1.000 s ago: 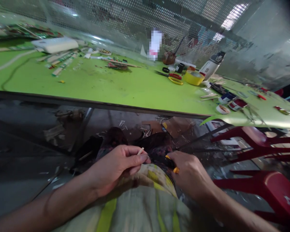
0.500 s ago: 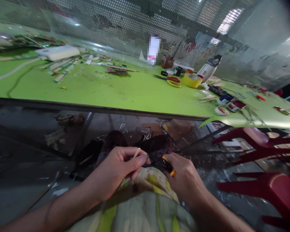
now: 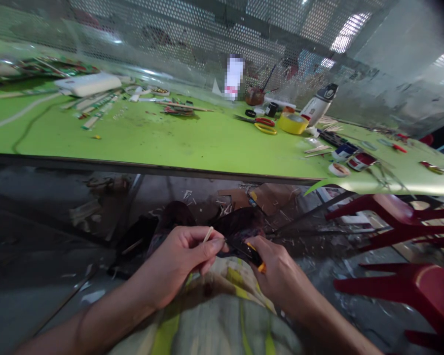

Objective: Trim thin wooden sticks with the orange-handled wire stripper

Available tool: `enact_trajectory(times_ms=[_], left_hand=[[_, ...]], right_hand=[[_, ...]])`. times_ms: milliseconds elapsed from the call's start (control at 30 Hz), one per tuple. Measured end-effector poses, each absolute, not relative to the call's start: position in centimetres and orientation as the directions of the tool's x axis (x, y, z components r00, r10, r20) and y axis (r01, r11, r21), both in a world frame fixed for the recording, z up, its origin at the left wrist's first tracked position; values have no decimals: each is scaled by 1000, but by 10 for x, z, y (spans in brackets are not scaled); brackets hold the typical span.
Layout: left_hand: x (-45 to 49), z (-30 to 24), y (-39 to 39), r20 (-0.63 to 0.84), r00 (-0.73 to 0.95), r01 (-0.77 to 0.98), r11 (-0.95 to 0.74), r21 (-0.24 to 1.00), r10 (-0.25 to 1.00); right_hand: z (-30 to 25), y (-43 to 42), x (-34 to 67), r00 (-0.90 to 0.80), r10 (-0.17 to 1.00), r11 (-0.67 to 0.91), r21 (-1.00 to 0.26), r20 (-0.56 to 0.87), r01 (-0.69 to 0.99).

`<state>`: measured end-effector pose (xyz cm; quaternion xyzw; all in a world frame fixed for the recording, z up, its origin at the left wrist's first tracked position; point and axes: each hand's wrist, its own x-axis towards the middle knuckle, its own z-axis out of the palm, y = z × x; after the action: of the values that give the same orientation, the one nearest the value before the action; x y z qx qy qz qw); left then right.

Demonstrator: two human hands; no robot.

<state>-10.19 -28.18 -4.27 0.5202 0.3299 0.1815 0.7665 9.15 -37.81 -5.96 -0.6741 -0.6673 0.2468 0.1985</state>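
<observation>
Both hands are held low over my lap, below the edge of the green table [image 3: 192, 143]. My left hand [image 3: 181, 261] is closed in a pinch on a thin pale wooden stick [image 3: 207, 234], whose tip pokes up between thumb and forefinger. My right hand [image 3: 281, 276] is wrapped round a small black and yellow cutter [image 3: 252, 253], its front end touching the stick at my left fingertips. The blade itself is too small to make out.
On the table lie scissors with red and yellow handles [image 3: 261, 124], a yellow tape roll [image 3: 293, 123], a white bottle [image 3: 320, 103], small paint pots [image 3: 355, 160], loose sticks and a white box [image 3: 89, 84]. Red plastic chairs [image 3: 403, 246] stand at the right. Scraps litter the floor.
My right hand with the cutter has moved left to meet the stick in my left hand. The view has shifted slightly downward.
</observation>
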Motion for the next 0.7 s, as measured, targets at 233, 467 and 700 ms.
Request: enact_trajectory(times_ms=[233, 467, 700], left_hand=[[-107, -46, -279, -253, 710, 127, 233, 964, 657], [-110, -42, -279, -244, 706, 23, 323, 946, 665], [-103, -40, -279, -50, 718, 106, -39, 994, 694]], right_hand=[[-63, -378, 90, 18, 998, -47, -643, -53, 765], [-52, -373, 95, 50, 998, -21, -649, 26, 760], [-43, -373, 100, 48, 998, -11, -602, 45, 798]])
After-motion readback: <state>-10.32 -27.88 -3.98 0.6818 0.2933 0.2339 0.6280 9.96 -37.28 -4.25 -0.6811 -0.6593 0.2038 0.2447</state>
